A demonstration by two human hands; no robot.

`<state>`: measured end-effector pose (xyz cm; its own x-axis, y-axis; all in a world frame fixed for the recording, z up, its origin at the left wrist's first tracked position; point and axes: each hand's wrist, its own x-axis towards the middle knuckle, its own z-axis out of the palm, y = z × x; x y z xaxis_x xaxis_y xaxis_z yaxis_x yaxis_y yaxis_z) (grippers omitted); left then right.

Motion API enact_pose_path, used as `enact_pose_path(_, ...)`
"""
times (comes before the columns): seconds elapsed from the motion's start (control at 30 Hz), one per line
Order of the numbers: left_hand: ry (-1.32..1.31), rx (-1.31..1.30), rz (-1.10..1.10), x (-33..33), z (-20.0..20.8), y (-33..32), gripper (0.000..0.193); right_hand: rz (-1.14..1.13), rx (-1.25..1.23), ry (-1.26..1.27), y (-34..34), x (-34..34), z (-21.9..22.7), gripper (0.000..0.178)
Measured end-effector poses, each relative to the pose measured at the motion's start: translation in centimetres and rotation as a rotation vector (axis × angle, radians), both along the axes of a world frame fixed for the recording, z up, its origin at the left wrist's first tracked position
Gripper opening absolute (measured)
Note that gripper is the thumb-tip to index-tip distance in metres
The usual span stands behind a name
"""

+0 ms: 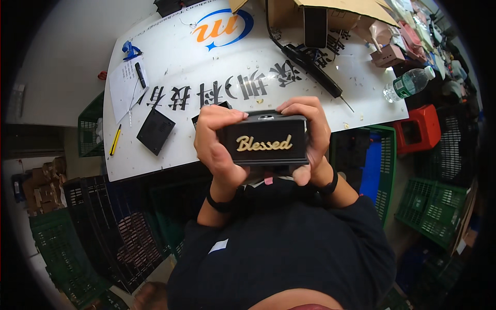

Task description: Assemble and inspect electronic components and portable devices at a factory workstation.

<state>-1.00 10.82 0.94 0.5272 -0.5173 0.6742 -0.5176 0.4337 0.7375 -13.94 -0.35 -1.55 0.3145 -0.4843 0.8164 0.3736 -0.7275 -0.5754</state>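
Note:
Both hands hold a small black box [266, 129] above the table's near edge, close to my body. Raised cream-coloured script lettering [264, 143] runs across the side that faces up toward me. My left hand [219, 147] wraps the box's left end, with its fingers over the far edge. At the opposite end, my right hand [315, 126] grips in the same way, thumb along the near side. A similar flat black piece [156, 131] lies on the table to the left. Part of another dark object is hidden behind my left hand.
The white table [181, 147] carries a yellow pen-like tool [115, 139], paper [121, 95], a black marker [140, 75], an electric screwdriver [312, 70], a cardboard box [338, 18] and a water bottle [409, 83]. A red stool [434, 126] and green crates [431, 209] stand at right.

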Motion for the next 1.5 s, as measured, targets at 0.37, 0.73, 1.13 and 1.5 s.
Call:
enact_pose_path(0.37, 0.106, -0.012, 0.009, -0.3, -2.1, -0.6, 0.099, 0.069, 0.348, 0.009, 0.8, 0.1, 1.3, 0.085)
enact_pose_path(0.73, 0.481, -0.013, 0.007, 0.9, -1.2, -2.0, 0.099, -0.12, 0.152, 0.174, -0.4, 1.7, 0.7, 0.088)
enact_pose_path(1.13, 0.188, -0.002, 0.102, 1.3, -3.7, -4.3, 0.087, -0.127, 0.241, 0.211, -1.5, 1.7, 0.2, 0.082)
enact_pose_path(1.5, 0.834, 0.491, -0.226, 2.2, -3.3, -0.2, 0.062, 0.522, 1.186, 0.489, -0.7, -2.9, 2.1, 0.058)
